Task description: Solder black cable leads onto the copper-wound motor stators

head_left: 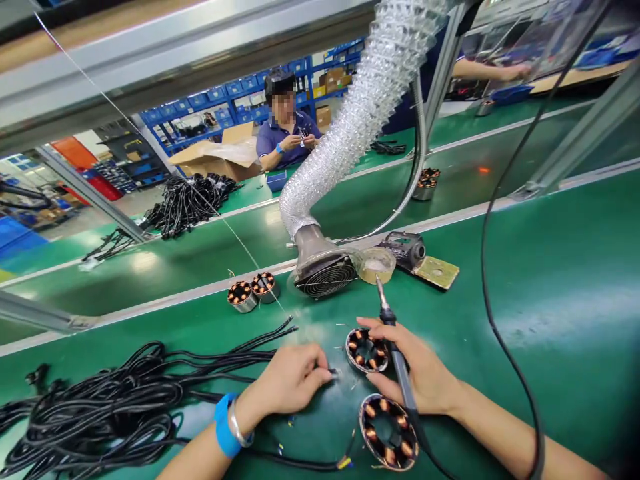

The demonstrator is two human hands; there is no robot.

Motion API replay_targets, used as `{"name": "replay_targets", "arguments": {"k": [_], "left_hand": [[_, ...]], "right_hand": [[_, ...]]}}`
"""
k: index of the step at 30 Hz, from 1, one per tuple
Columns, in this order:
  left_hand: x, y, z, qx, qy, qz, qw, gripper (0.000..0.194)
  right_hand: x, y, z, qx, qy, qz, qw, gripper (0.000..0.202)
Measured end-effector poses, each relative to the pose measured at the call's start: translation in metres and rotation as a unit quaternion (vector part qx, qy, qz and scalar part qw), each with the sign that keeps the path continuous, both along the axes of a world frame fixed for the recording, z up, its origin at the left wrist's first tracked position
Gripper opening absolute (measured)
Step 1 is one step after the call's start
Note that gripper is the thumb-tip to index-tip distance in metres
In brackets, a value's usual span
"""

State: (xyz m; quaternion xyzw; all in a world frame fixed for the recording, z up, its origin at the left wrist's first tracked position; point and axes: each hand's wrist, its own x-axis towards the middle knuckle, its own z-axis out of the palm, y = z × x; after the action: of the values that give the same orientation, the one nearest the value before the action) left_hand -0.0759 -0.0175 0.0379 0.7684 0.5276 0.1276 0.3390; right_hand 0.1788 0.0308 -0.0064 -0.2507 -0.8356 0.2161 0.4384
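Observation:
My left hand, with a blue band on its wrist, is closed in a pinch on the end of a black cable. A soldering iron lies across my right hand, its tip pointing up and away toward a round tin. The thumb and fingers of that same hand reach around a motor stator with copper windings. Closer to me lies a second stator. Beside it are a cable's coloured wire ends.
A heap of black cables covers the left side. Two more stators stand near the rail. A fume extractor nozzle with a silver duct hangs over the bench. A co-worker sits across.

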Motion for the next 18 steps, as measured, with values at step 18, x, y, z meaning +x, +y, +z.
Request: {"name": "replay_targets", "arguments": {"k": [18], "left_hand": [[0.006,0.022,0.02,-0.02,-0.326,0.076,0.942,0.045]], "right_hand": [[-0.049,-0.006,0.071,-0.045,0.153,0.071,0.985,0.031]]}}
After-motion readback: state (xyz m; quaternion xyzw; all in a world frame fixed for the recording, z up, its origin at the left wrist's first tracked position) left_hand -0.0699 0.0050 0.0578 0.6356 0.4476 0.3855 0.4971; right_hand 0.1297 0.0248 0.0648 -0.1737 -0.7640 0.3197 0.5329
